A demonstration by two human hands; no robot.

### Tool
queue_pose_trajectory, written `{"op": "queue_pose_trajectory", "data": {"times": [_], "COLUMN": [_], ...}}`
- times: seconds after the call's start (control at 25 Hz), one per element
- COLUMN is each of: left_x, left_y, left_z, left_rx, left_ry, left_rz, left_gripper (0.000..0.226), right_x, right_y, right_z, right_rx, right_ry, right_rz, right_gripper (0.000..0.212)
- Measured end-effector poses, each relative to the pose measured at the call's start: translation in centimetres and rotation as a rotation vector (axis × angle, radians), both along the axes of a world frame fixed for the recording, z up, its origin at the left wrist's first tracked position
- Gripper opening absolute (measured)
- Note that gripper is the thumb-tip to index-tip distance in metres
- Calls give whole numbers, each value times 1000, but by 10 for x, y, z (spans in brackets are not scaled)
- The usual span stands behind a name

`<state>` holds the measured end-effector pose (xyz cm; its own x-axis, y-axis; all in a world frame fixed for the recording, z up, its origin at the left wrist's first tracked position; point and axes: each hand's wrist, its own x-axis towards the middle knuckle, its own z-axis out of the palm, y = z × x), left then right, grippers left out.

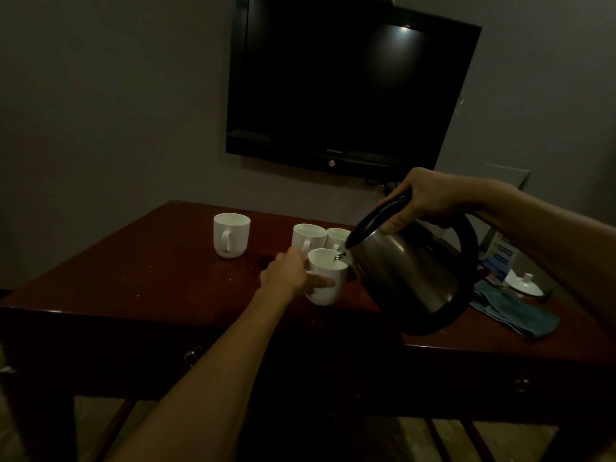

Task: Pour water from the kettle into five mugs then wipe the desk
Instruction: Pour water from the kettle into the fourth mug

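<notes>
Dim walls and a dark wall-mounted television (350, 91) back the reddish wooden surface (150, 281); the right hand (425, 198) wraps the handle of the steel kettle (405, 271), tilted so its spout hangs over the nearest mug (325, 278), likely to keep the pour on target; the left hand (290, 273) clasps that mug's side, seemingly to steady it. Four white mugs show; a fifth is not visible. One folded cloth (515, 311) waits at the right, presumably for wiping.
</notes>
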<state>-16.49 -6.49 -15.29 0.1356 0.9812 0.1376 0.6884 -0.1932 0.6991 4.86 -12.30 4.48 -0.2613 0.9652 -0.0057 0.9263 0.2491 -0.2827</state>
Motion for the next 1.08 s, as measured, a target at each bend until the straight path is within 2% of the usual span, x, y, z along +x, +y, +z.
{"op": "queue_pose_trajectory", "data": {"times": [0.16, 0.6, 0.84, 1.08], "left_x": [-1, -2, -2, -3], "left_y": [0, 0, -1, -6], "left_z": [-1, -1, 1, 3], "left_rx": [-2, -5, -1, 8], "left_ry": [-4, 4, 5, -16], "left_rz": [-7, 1, -15, -29], "left_gripper": [62, 61, 56, 56], "right_x": [-4, -7, -9, -13], "right_y": [0, -2, 0, -2], "right_z": [1, 1, 2, 4], "right_rx": [24, 27, 17, 25], "right_ry": [-29, -37, -37, -76], "right_rz": [-9, -9, -19, -3], "right_gripper": [47, 43, 52, 41]}}
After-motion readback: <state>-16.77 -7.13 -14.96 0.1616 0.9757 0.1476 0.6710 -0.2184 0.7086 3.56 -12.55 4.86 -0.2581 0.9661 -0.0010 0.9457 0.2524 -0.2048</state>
